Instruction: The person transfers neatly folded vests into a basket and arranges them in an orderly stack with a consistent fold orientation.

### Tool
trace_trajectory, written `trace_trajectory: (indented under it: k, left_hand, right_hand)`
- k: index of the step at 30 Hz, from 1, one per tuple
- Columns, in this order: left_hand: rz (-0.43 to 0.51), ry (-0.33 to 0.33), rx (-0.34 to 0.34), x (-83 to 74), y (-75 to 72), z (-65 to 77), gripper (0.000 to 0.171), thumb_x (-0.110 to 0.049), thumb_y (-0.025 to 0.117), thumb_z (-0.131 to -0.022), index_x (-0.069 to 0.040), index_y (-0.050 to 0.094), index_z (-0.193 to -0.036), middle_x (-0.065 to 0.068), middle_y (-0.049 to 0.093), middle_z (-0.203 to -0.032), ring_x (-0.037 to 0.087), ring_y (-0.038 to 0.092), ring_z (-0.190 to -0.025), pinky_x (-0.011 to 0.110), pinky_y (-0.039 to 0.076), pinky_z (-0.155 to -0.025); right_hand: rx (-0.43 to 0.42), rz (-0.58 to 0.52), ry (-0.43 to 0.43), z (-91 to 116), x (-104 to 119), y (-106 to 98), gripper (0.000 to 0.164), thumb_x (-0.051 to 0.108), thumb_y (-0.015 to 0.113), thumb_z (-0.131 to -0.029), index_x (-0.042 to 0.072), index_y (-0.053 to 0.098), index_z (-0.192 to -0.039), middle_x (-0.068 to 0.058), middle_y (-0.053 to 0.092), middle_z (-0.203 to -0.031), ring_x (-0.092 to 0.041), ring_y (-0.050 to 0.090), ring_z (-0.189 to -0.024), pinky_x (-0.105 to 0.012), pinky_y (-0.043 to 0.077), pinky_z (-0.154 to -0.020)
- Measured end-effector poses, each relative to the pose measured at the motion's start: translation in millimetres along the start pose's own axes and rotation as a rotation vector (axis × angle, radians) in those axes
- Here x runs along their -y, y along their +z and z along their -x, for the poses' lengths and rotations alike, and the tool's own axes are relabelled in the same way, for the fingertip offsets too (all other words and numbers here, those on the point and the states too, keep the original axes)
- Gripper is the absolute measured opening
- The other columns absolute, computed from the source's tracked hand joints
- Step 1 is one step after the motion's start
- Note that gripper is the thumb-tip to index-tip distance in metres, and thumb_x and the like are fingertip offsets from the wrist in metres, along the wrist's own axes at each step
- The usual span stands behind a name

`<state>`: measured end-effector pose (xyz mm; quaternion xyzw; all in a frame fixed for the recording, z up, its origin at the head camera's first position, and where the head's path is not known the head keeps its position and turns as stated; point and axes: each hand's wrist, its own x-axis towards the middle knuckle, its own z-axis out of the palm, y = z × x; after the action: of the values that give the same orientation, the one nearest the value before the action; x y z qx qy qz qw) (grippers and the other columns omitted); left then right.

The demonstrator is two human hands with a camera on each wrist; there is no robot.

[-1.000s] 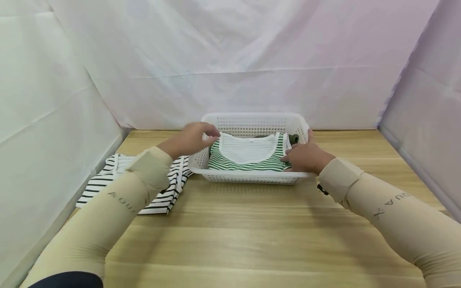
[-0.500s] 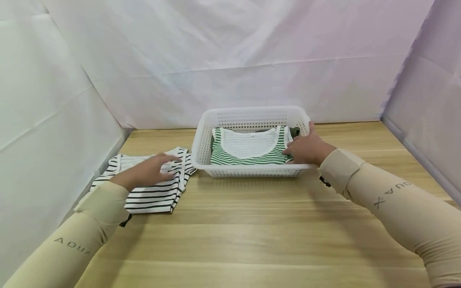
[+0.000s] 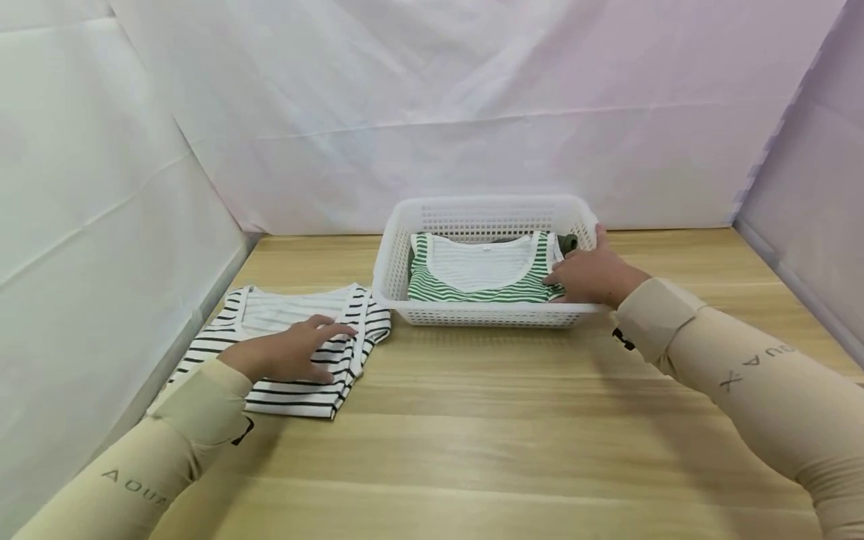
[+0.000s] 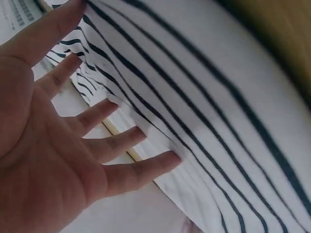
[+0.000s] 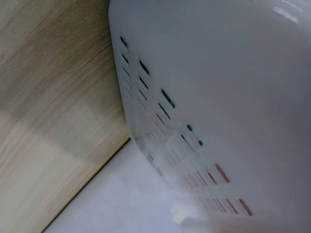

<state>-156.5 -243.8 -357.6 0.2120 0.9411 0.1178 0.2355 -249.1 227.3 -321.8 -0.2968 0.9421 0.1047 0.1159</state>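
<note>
The left hand (image 3: 293, 356) is relaxed, fingers spread over the black-striped shirt (image 3: 280, 311); contact is unclear. The shirt's right edge lies just past its fingertips, near the basket's (image 3: 472, 313) corner. The right hand (image 3: 590, 274) straddles the basket's right rim; whether it grips the wall I cannot tell. Inside, left of that hand, lies a green-striped shirt (image 3: 482, 277). Tabletop (image 3: 472, 420) spreads nearside between both hands.
</note>
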Motion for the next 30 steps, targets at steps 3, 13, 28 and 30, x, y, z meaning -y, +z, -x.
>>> trace_trajectory:
  k: [3,13,28,30]
  left_hand:
    - [-0.053,-0.020,0.000,-15.1,4.7,3.8,0.074,-0.033,0.081,-0.084,-0.029,0.042,-0.146,0.023,0.036,-0.150,0.050,0.042,-0.131,0.066,0.044,-0.097]
    - [-0.203,-0.039,0.044,-74.7,18.1,9.5,0.080,-0.041,0.091,-0.069,-0.034,0.048,-0.136,0.014,0.049,-0.134,0.033,0.052,-0.114,0.051,0.055,-0.077]
    - [-0.632,0.097,-0.007,-168.2,47.9,-15.4,0.093,-0.080,0.074,-0.063,-0.030,0.045,-0.137,0.013,0.056,-0.113,0.028,0.059,-0.086,0.043,0.053,-0.064]
    - [-0.672,0.082,0.032,-180.4,48.9,-22.8,0.097,-0.083,0.071,-0.063,-0.032,0.043,-0.140,0.011,0.057,-0.117,0.027,0.060,-0.089,0.044,0.054,-0.070]
  right_hand:
    - [-0.012,0.002,-0.003,0,-1,-1,0.048,0.051,0.063,-0.094,0.024,0.066,-0.133,-0.007,0.064,-0.136,-0.042,0.049,-0.135,-0.083,-0.003,-0.105]
    - [-0.011,0.008,0.007,1,1,0,0.047,0.049,0.064,-0.093,0.024,0.066,-0.133,-0.008,0.066,-0.134,-0.042,0.051,-0.132,-0.084,-0.001,-0.105]
    - [-0.034,0.008,0.008,0,3,0,0.045,0.049,0.066,-0.092,0.023,0.069,-0.130,-0.009,0.067,-0.132,-0.042,0.055,-0.128,-0.084,0.000,-0.105]
    - [-0.028,0.009,0.007,1,4,1,0.045,0.049,0.066,-0.092,0.023,0.069,-0.130,-0.010,0.067,-0.132,-0.042,0.055,-0.128,-0.084,0.000,-0.105]
